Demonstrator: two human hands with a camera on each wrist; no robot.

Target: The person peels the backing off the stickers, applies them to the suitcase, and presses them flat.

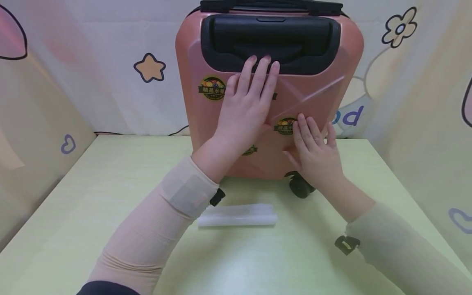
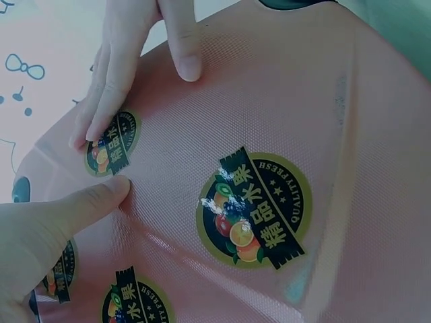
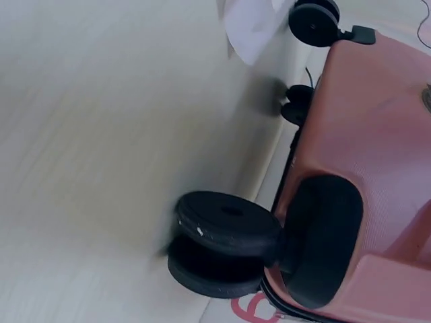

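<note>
A pink hard-shell suitcase stands upright with several round fruit stickers on its face. My left hand lies against its upper middle, fingers extended towards the black handle recess; it partly covers a sticker. Lower right, my right hand touches the shell with straight fingers, fingertips at the edge of another sticker. In the left wrist view, the right hand's fingers rest over that sticker, and my left thumb touches just beside it. A larger-looking sticker shows nearby. Neither hand appears in the right wrist view.
On the pale table before the suitcase lies a white, partly curled sheet. Black wheels project from the suitcase's base. A patterned cloth backdrop stands behind and at both sides.
</note>
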